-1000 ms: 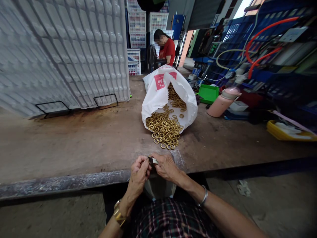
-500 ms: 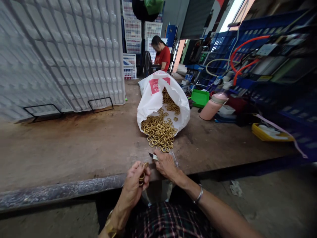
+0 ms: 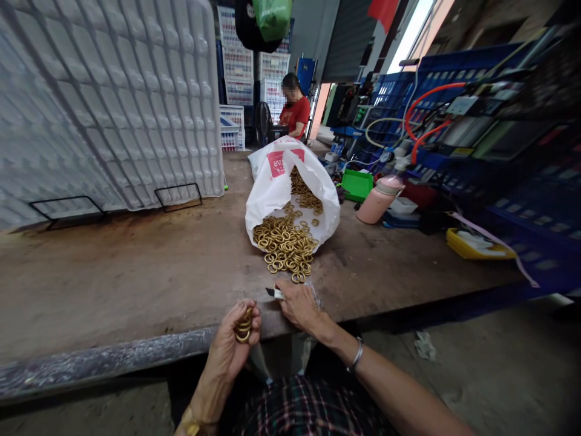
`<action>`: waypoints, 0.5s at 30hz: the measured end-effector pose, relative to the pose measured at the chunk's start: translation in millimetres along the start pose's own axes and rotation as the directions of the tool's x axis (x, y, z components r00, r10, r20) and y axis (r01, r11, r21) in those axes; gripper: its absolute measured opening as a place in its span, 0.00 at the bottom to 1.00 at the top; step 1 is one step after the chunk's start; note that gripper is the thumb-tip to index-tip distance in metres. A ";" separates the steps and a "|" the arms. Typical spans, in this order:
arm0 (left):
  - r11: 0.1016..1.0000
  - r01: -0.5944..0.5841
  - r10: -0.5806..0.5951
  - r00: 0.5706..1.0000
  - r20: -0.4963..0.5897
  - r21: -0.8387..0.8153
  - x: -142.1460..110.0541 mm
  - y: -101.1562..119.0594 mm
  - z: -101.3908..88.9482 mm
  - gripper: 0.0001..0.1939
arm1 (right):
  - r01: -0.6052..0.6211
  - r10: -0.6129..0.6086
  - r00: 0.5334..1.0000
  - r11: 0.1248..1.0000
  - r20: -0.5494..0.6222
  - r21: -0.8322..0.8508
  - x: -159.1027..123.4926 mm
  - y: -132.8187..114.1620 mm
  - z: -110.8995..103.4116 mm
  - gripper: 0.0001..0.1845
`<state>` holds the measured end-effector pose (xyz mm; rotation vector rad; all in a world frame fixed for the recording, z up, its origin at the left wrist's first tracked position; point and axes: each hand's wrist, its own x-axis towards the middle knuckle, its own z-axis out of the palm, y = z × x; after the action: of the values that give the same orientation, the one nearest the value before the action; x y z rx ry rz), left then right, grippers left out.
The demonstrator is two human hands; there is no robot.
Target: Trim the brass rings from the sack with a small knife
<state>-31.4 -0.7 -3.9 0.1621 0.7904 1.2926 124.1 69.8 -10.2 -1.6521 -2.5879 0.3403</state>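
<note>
Left hand (image 3: 236, 339) grips stacked brass rings (image 3: 244, 327); right hand (image 3: 297, 303), pinching a small blade (image 3: 272, 293), lies nearer the ring heap (image 3: 285, 245).

Both arms are reaching forward from the bottom of the view, bent a little at the elbows. The left hand (image 3: 233, 342) is curling its fingers (image 3: 249, 321) tight into a loose fist, thumb side up, wrist bent back. The right hand (image 3: 299, 306) is lying palm down, fingers pinching together at the tips and pointing left. The two hands are sitting near each other but are not touching.
</note>
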 end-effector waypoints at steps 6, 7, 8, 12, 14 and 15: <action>0.993 -0.012 0.004 0.998 -0.069 -0.117 3.8 3.7 -3.5 0.08 | -0.061 0.083 0.990 0.980 -0.110 0.192 5.5 10.2 4.2 0.11; 0.993 -0.015 0.005 0.996 -0.086 -0.119 4.2 4.3 -3.2 0.08 | -0.086 0.110 0.988 0.976 -0.111 0.201 7.0 11.1 4.1 0.12; 0.993 -0.014 0.001 0.995 -0.102 -0.120 4.4 4.9 -2.6 0.08 | -0.096 0.118 0.987 0.976 -0.104 0.197 8.0 10.9 3.5 0.11; 0.995 0.016 -0.031 0.987 -0.158 -0.096 0.1 7.0 -0.8 0.06 | -0.085 0.096 0.991 0.989 -0.089 0.117 3.0 -0.4 0.1 0.11; 0.998 0.027 -0.040 0.964 -0.262 -0.054 -0.8 7.5 -3.8 0.04 | -0.070 0.076 0.995 0.992 -0.060 0.107 0.0 -7.4 2.1 0.12; 0.998 0.056 -0.052 0.947 -0.316 0.003 1.2 7.5 -6.4 0.04 | -0.066 0.073 0.995 0.992 -0.065 0.106 0.4 -9.2 4.6 0.13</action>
<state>-41.2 0.7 -5.2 -0.0597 1.0687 1.2784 115.1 65.7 -12.7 -1.6911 -2.4246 0.4066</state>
